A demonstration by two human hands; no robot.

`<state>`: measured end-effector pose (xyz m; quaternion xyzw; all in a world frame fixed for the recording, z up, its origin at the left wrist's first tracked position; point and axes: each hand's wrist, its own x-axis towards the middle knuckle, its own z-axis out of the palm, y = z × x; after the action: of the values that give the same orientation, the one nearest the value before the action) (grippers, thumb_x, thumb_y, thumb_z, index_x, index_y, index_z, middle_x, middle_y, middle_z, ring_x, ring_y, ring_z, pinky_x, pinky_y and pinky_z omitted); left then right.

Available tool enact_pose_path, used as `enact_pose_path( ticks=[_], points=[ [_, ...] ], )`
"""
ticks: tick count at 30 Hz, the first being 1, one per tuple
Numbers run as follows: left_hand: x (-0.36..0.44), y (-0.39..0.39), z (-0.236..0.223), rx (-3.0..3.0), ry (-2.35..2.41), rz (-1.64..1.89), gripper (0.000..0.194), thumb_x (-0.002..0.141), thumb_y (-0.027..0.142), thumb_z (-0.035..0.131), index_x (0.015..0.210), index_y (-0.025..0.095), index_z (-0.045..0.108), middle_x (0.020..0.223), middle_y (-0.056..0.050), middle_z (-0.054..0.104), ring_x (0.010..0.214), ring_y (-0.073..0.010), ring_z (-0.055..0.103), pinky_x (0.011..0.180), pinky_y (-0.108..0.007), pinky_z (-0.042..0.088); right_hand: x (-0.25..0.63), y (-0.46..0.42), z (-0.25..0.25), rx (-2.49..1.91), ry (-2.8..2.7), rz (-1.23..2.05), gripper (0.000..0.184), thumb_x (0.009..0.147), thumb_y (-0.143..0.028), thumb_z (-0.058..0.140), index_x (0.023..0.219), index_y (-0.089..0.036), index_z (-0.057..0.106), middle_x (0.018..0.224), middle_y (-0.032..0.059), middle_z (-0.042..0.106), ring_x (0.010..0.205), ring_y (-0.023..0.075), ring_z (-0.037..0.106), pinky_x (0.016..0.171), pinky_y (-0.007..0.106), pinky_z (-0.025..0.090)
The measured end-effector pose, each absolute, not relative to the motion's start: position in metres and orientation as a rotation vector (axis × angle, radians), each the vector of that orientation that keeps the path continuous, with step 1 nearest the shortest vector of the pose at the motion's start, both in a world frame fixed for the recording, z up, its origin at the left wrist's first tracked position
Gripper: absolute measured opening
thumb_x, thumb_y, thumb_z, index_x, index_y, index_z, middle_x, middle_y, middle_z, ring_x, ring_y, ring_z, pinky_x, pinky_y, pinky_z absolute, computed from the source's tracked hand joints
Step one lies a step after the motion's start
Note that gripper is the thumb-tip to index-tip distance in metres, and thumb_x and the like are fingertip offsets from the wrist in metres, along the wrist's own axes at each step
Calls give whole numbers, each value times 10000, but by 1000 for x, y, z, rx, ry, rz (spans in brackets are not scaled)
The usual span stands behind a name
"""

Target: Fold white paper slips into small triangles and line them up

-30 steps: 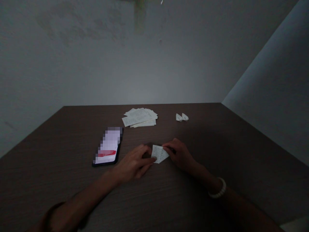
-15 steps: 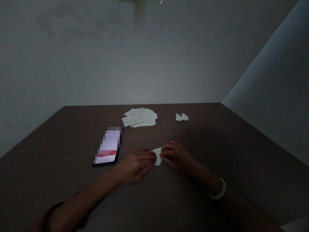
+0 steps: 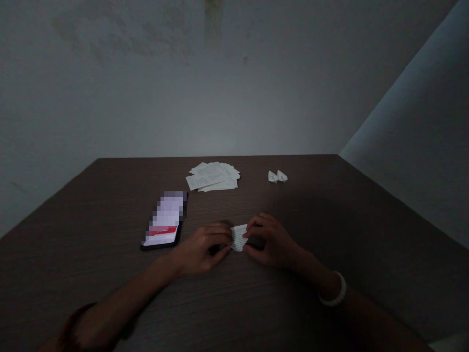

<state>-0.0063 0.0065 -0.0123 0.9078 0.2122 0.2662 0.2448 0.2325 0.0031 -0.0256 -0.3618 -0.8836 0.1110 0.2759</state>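
Observation:
A small piece of printed paper (image 3: 238, 237) lies on the brown table between my hands, its left and right ends partly covered by fingers. My left hand (image 3: 208, 247) grips the left end, thumb at the lower corner and fingers along the upper one. On the other end, my right hand (image 3: 269, 239) holds the paper with fingers at the top edge and thumb at the bottom, leaving a dark gap inside the curled hand. A pale beaded bracelet (image 3: 336, 291) circles my right wrist.
Left of my hands lies a lit phone (image 3: 164, 222), its screen partly pixelated. Farther back is a loose pile of printed paper slips (image 3: 214, 176). A small folded paper shape (image 3: 277, 176) sits back right. The table (image 3: 234, 303) meets a grey wall behind.
The paper has been turned and now sits more squarely between both hands. My right hand has shifted its hold from the upper corner to the right end, with the thumb lower.

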Motion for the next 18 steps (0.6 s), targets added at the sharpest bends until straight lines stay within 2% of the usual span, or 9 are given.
enact_pose_path(
  ticks=[3,6,11,18],
  points=[
    [-8,6,-13,2474,565,714,154,860,79,506,916,136,638,972,-84,644,992,-204,592,932,-387,485,235,1,-24,-923,-2422,280,157,769,-251,678,919,-204,675,946,58,630,882,199,546,807,362,440],
    [-10,7,-14,2470,567,698,174,828,54,504,902,137,637,996,-88,640,1003,-210,589,927,-387,486,240,-1,-24,-792,-2519,286,145,816,-186,605,931,-232,680,1069,49,635,958,194,557,869,366,436],
    [-10,8,-14,2466,565,675,166,806,48,505,853,133,639,970,-92,637,997,-215,588,905,-375,497,246,-3,-25,-625,-2594,364,287,748,-132,585,987,-260,681,1160,27,627,1065,193,559,974,382,405],
    [-8,9,-16,2479,564,717,176,805,53,497,862,137,641,965,-92,641,964,-212,598,874,-373,509,245,-4,-20,-647,-2692,310,378,729,-141,554,1069,-257,670,1186,37,613,1087,216,535,967,407,395]
  ],
)
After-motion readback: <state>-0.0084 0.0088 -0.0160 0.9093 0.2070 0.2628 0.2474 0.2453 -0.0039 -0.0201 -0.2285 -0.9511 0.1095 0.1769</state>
